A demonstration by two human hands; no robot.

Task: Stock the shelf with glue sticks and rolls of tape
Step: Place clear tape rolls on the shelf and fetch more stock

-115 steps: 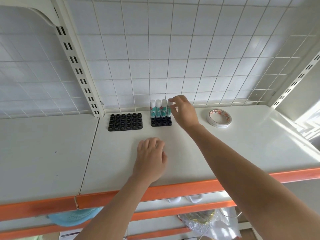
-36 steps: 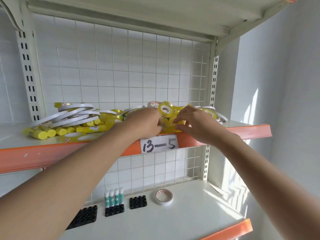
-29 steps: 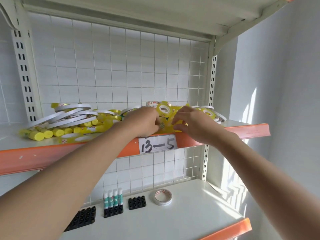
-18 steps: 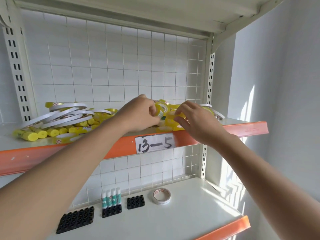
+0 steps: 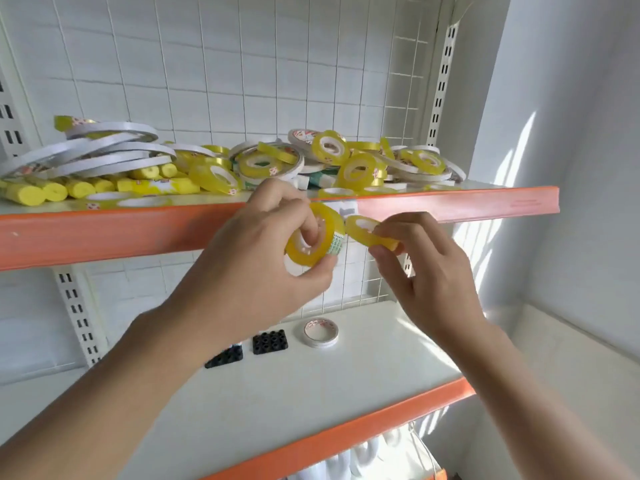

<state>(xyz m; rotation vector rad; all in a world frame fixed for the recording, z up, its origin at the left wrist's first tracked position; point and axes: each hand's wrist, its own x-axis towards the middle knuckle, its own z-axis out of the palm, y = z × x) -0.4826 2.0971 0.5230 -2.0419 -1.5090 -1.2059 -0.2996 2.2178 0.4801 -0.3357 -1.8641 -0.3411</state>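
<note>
Two hands, the left hand (image 5: 263,268) and the right hand (image 5: 426,271), each hold one yellow tape roll. Lower centre: one white tape roll (image 5: 321,332) and two black trays. The heap (image 5: 242,164) at upper left is too tangled to count.

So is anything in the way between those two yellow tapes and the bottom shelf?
Nothing visible blocks them. The left hand and right hand each hold a yellow tape roll in open air above the lower shelf, which has bare space beside the white tape roll.
</note>
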